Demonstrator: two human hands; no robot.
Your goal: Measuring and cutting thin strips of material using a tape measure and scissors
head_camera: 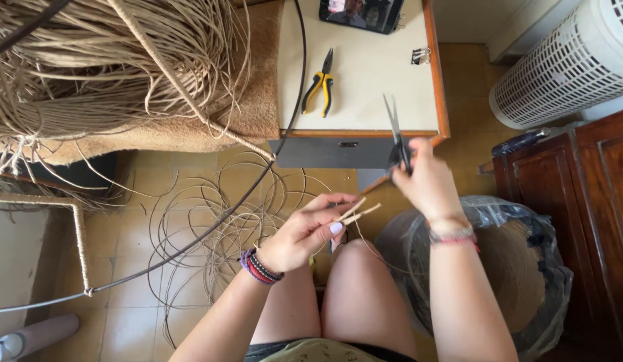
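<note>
1. Cane strips (355, 213) pinched in left hand (308, 231), fingers clamped on them, above the knees
2. Right hand (425, 181) closed around scissors (397, 134), blades up, seemingly parted
3. Loose cane coils (224, 221) on tiled floor
4. Yellow pliers (319, 86) lie on white table (365, 67) beyond

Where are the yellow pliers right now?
In the head view, the yellow-handled pliers lie on the small cream table top, up past the hands, left of the scissors that the right hand holds up.
</note>
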